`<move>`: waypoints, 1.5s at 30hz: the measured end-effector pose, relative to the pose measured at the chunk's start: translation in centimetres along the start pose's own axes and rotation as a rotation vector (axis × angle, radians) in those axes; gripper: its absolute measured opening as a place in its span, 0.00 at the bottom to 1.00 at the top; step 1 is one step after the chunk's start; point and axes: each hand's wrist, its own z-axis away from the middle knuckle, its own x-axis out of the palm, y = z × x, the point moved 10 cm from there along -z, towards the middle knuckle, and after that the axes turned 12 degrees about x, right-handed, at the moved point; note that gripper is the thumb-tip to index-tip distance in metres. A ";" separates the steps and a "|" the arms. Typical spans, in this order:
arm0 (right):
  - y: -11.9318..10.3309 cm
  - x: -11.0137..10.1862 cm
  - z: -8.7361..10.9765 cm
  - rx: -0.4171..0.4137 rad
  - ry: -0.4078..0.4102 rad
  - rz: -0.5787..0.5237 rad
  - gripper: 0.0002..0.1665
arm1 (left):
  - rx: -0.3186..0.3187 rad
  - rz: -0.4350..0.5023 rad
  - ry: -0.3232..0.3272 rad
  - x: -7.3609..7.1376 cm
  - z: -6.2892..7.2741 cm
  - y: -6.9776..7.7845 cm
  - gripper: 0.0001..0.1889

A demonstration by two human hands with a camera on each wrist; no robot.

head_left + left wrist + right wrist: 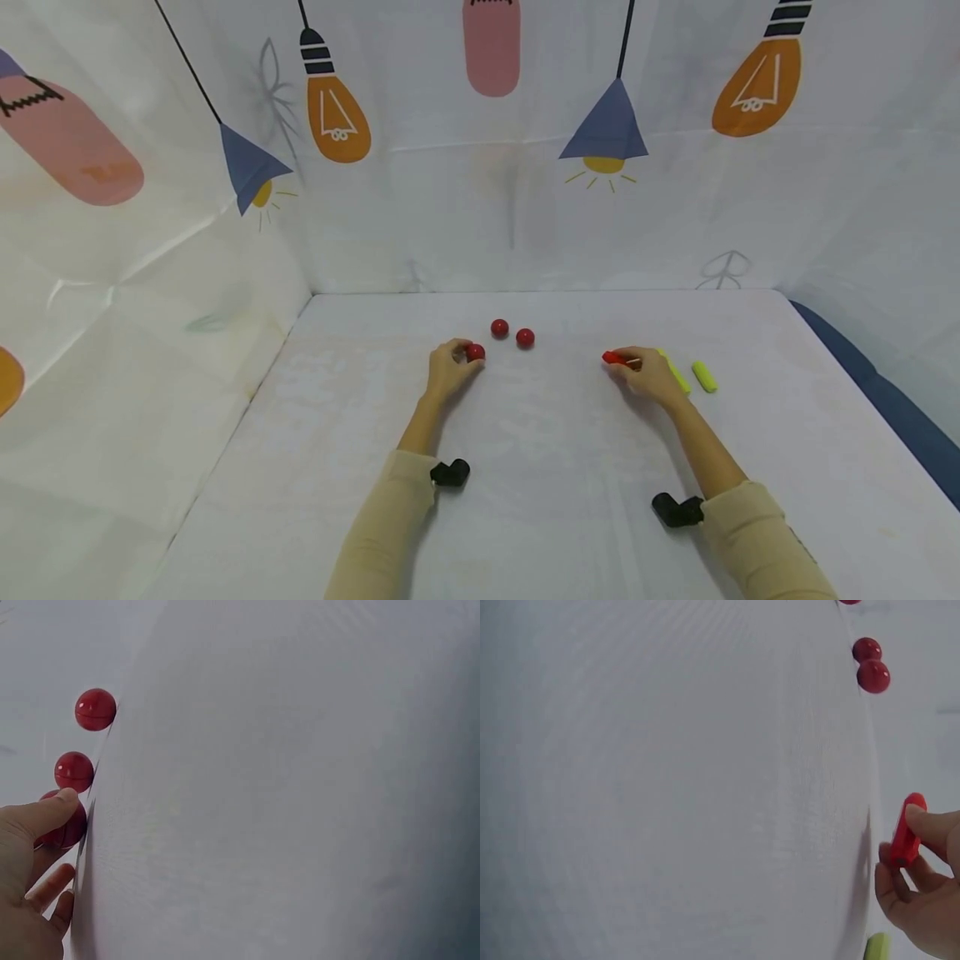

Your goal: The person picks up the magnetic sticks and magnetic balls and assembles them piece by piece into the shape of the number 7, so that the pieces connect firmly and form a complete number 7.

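Note:
My left hand (447, 368) pinches a glossy red ball (476, 352) between thumb and fingers, low over the white table. Two more red balls (499, 328) (526, 338) lie just beyond it to the right. In the left wrist view, the thumb lies across the held ball (66, 829), and a thin seam shows on the other balls (95, 709). On the right, my right hand (647, 372) holds a short, stubby red stick (614, 357) with its tip pointing left. The right wrist view shows the thumb pressing along this red stick (907, 832).
Two yellow-green sticks (705, 377) (678, 377) lie right of the right hand, the nearer one partly covered by it. Printed white sheeting (465, 217) walls the table (540, 500) at the back and left. Something dark blue (885, 392) lies past the right edge.

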 end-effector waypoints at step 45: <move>-6.7 5.9 0.4 -0.115 -0.114 -0.006 0.19 | -0.006 0.086 -0.051 2.1 1.4 1.6 0.21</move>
